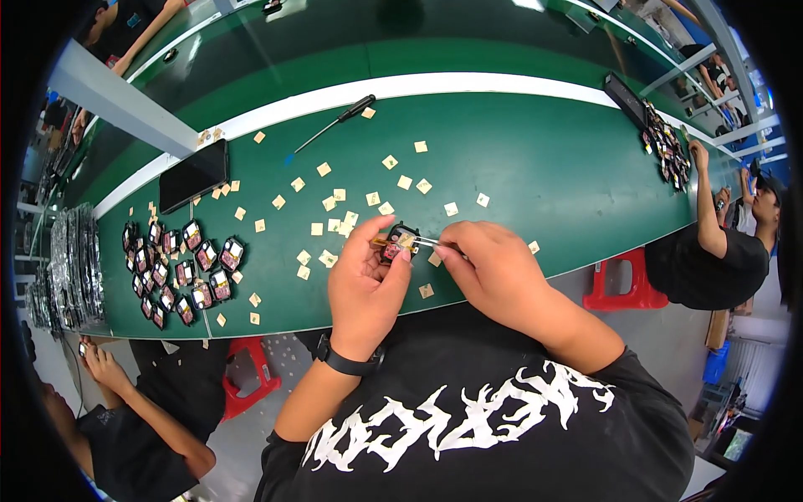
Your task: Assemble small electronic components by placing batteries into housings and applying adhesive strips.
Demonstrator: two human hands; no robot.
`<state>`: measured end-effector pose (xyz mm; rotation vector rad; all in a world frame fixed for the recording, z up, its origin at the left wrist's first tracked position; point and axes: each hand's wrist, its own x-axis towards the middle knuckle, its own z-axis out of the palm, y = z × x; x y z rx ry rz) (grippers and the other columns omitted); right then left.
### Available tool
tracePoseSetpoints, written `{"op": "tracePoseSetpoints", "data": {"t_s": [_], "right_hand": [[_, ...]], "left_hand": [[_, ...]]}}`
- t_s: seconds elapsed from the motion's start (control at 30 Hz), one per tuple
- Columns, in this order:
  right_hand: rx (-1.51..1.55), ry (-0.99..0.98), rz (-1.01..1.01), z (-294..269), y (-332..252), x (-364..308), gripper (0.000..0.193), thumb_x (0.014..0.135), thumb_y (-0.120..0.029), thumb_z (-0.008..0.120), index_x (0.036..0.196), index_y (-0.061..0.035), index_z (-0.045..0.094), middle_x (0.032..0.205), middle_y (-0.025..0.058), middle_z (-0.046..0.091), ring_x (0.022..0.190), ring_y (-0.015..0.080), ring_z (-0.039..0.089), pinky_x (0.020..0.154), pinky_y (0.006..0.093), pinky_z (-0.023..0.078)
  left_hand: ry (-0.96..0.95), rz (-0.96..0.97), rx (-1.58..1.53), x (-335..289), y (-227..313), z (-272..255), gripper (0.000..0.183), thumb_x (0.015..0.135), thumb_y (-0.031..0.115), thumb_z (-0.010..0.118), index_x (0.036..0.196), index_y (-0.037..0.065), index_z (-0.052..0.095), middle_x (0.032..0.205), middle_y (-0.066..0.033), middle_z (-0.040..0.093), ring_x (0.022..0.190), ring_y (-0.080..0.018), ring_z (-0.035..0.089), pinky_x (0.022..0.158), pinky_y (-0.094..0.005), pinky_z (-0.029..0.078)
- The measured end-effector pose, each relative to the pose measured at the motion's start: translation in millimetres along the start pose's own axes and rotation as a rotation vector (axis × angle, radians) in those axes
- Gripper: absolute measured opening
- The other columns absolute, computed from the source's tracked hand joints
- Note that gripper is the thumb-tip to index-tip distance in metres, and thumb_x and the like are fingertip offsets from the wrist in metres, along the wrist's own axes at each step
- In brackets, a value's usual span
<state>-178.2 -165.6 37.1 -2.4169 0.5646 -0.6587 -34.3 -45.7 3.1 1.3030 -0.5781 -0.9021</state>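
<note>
Near the table's front edge, my left hand grips a small black device housing with reddish and metallic parts inside. My right hand pinches a pair of metal tweezers, whose tips reach into the housing at a small tan piece. My fingers partly cover the housing, so whether the tips touch the piece is too small to tell. Many small tan squares lie scattered around and beyond my hands. To the left sits a group of similar open housings.
A black phone lies at the back left, with a screwdriver right of it. Stacked clear plastic trays stand at the far left. A pile of parts and a black tray are far right. Co-workers sit on both sides.
</note>
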Motion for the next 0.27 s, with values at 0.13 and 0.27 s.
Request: {"op": "tracePoseSetpoints", "data": {"t_s": [0.13, 0.27], "right_hand": [[-0.148, -0.065, 0.033, 4.4, -3.2, 4.4, 0.013, 0.091, -0.013, 0.07, 0.097, -0.0055, 0.06, 0.076, 0.0103, 0.064, 0.074, 0.0309, 0.064, 0.062, 0.0449, 0.051], [-0.227, -0.163, 0.084, 4.9, -9.9, 6.8, 0.013, 0.091, -0.014, 0.071, 0.096, -0.0081, 0.061, 0.075, 0.0099, 0.064, 0.074, 0.032, 0.065, 0.063, 0.0442, 0.052]], "left_hand": [[0.003, 0.0, 0.025, 3.0, 0.3, -0.8, 0.056, 0.094, -0.01, 0.062, 0.145, 0.001, 0.043, 0.102, -0.0077, 0.064, 0.089, -0.0099, 0.064, 0.075, -0.0228, 0.054], [0.043, -0.027, 0.024, 2.2, -8.2, -3.8, 0.061, 0.094, -0.008, 0.062, 0.149, 0.002, 0.037, 0.106, -0.0099, 0.065, 0.093, -0.0105, 0.063, 0.073, -0.0234, 0.053]]}}
